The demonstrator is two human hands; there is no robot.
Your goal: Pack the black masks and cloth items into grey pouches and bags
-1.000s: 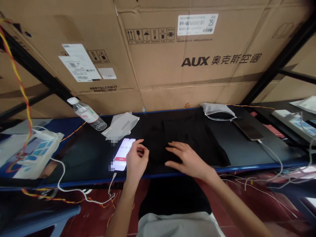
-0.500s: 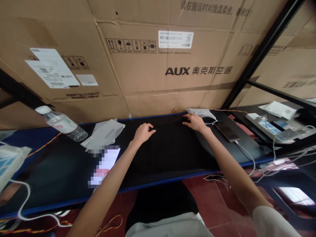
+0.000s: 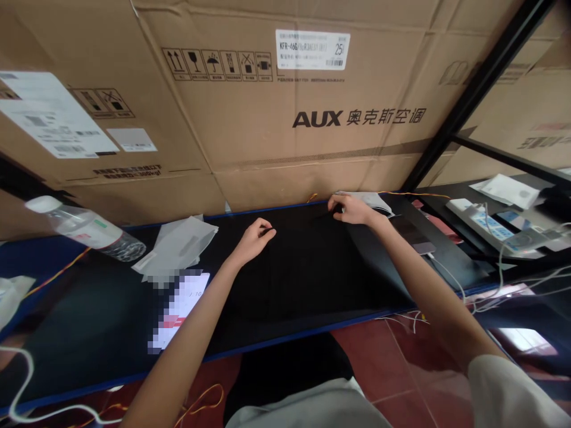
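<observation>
A black cloth [image 3: 298, 273] lies spread over the dark tabletop [image 3: 89, 309]; its edges are hard to make out against that surface. At its far left part, my left hand [image 3: 255, 241] is closed, with a bit of the dark cloth showing between thumb and fingers. My right hand [image 3: 352, 210] is curled at the far right part, and a dark fold shows in its pinch. Just behind the right hand lies a grey-white pouch [image 3: 372, 201], partly covered by it. A phone [image 3: 413, 236] on a white cable sits beside my right forearm.
Left of my hands are a plastic water bottle [image 3: 93, 230], translucent bags [image 3: 178, 244] and a lit, partly pixelated screen [image 3: 187, 303]. A large cardboard box [image 3: 250, 131] stands behind. Rightward are a black metal post [image 3: 473, 95], a power strip [image 3: 479, 220] and loose cables.
Both hands have closed their fingers, with dark cloth now showing in each pinch. The view has shifted slightly, and the bottle appears farther left.
</observation>
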